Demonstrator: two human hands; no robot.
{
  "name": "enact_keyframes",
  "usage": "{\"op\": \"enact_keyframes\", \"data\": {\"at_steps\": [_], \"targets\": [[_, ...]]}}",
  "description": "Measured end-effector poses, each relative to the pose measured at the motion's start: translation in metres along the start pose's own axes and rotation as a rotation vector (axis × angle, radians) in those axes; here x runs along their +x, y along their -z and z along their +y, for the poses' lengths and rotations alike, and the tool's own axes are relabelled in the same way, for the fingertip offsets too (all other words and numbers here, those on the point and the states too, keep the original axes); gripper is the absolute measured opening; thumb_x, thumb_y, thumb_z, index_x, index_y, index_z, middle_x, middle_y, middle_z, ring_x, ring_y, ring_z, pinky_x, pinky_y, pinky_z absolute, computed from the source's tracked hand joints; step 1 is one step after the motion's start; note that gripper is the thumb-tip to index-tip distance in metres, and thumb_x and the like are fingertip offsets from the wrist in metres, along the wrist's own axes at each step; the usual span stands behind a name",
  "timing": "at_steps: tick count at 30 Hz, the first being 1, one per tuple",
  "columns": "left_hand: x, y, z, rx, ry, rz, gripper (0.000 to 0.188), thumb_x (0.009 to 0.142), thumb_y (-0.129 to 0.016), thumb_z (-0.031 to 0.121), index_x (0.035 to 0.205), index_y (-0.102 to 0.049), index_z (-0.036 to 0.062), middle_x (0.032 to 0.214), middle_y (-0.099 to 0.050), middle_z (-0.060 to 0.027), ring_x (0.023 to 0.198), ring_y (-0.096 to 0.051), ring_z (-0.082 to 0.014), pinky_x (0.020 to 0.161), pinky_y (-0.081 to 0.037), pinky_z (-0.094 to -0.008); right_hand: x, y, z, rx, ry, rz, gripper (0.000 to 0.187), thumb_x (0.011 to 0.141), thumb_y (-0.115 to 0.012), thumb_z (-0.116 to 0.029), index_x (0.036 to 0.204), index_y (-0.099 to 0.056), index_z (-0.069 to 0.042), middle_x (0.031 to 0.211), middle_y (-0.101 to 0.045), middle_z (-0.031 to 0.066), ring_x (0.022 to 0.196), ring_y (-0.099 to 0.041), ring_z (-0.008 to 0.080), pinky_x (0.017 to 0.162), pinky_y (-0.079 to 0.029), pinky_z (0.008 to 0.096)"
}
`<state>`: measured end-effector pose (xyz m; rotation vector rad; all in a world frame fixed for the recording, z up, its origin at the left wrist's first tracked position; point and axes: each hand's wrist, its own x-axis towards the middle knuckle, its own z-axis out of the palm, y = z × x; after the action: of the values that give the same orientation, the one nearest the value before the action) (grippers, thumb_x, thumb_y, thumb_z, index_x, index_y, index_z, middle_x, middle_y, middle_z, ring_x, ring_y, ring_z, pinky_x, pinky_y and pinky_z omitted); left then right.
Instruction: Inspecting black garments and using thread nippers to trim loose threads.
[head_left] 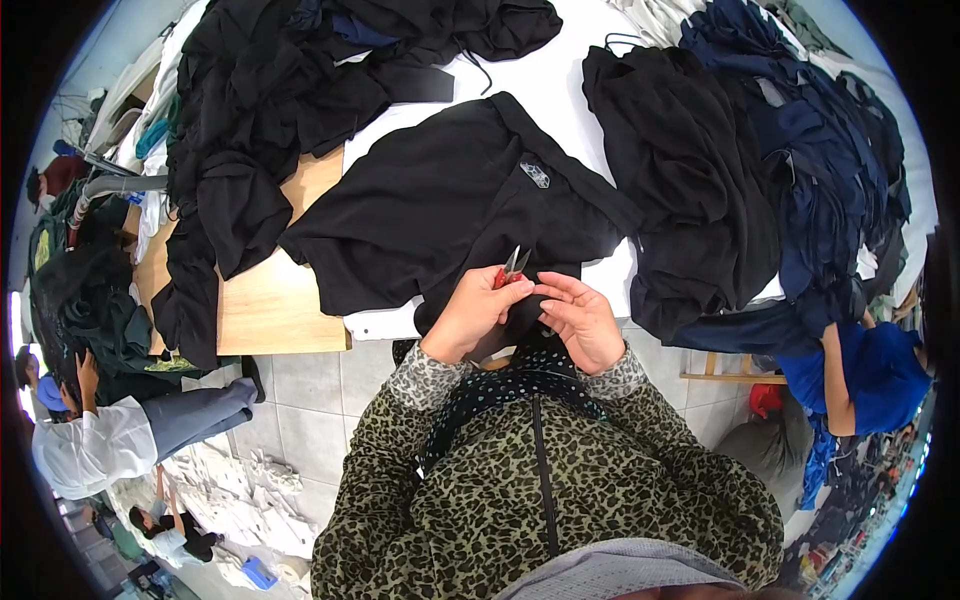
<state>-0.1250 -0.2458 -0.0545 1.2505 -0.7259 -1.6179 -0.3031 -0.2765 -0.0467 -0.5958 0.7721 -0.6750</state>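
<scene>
My left hand point(478, 310) is closed around small thread snips point(514, 266) with red handles, their pointed blades up and slightly apart. My right hand point(583, 322) is just beside it, thumb and fingertips drawn together; whatever they pinch is too small to make out. Both hands are over the near edge of a black garment point(400, 205) spread on the table. A small grey printed mark point(535, 175) shows on its upper right part. Some of its cloth hangs down at the table's edge, partly hidden by my hands.
Black garments point(240, 130) lie heaped on the left, over a wooden tabletop point(275, 305). To the right are a black pile point(690, 180) and navy garments point(815, 170). A person in blue point(870, 380) is at the right, another in white point(100, 445) at the left.
</scene>
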Motion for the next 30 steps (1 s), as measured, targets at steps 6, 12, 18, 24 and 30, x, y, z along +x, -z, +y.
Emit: {"op": "enact_keyframes", "data": {"at_steps": [6, 12, 18, 24, 30], "targets": [[-0.004, -0.009, 0.006, 0.513, -0.397, 0.074, 0.017, 0.085, -0.066, 0.015, 0.079, -0.062, -0.0005, 0.067, -0.046, 0.0026, 0.06, -0.041, -0.0062, 0.053, -0.034, -0.0224, 0.002, -0.001, 0.004, -0.211, 0.093, 0.049, 0.019, 0.083, -0.064, -0.002, 0.102, -0.064, 0.004, 0.094, -0.064, 0.0042, 0.082, -0.057, 0.0077, 0.074, -0.046, 0.0212], [-0.011, -0.008, 0.013, 0.508, -0.481, 0.153, 0.015, 0.083, -0.064, 0.011, 0.092, -0.062, -0.0015, 0.075, -0.058, -0.006, 0.064, -0.053, -0.0112, 0.06, -0.044, -0.0253, 0.008, 0.007, 0.01, -0.324, 0.144, 0.059, 0.013, 0.084, -0.065, -0.004, 0.096, -0.066, 0.002, 0.09, -0.063, 0.0016, 0.08, -0.057, 0.0071, 0.071, -0.044, 0.0197], [-0.04, 0.006, 0.015, 0.712, -0.363, 0.12, 0.037, 0.087, -0.059, 0.013, 0.12, -0.054, -0.0014, 0.083, -0.062, -0.0127, 0.072, -0.061, -0.0186, 0.068, -0.049, -0.0296, 0.006, 0.007, 0.007, -0.049, 0.12, 0.069, 0.024, 0.086, -0.06, -0.001, 0.109, -0.058, -0.001, 0.103, -0.061, 0.0038, 0.091, -0.056, 0.0084, 0.077, -0.045, 0.0219], [-0.051, -0.001, 0.005, 0.764, -0.379, 0.132, 0.041, 0.081, -0.069, 0.017, 0.116, -0.056, 0.001, 0.09, -0.064, -0.0118, 0.077, -0.064, -0.0211, 0.067, -0.05, -0.0299, 0.0, -0.001, 0.0, -0.163, 0.181, 0.025, 0.041, 0.086, -0.054, 0.005, 0.125, -0.047, -0.004, 0.118, -0.054, 0.0079, 0.098, -0.055, 0.011, 0.083, -0.047, 0.0255], [-0.045, -0.009, 0.001, 0.771, -0.39, 0.214, 0.038, 0.077, -0.073, 0.016, 0.105, -0.05, 0.0036, 0.085, -0.065, -0.0121, 0.075, -0.066, -0.0224, 0.064, -0.052, -0.0307, -0.004, -0.005, -0.002, -0.172, 0.216, 0.023, 0.048, 0.084, -0.055, 0.007, 0.129, -0.043, -0.004, 0.118, -0.054, 0.009, 0.085, -0.056, 0.006, 0.077, -0.048, 0.0202]]}}
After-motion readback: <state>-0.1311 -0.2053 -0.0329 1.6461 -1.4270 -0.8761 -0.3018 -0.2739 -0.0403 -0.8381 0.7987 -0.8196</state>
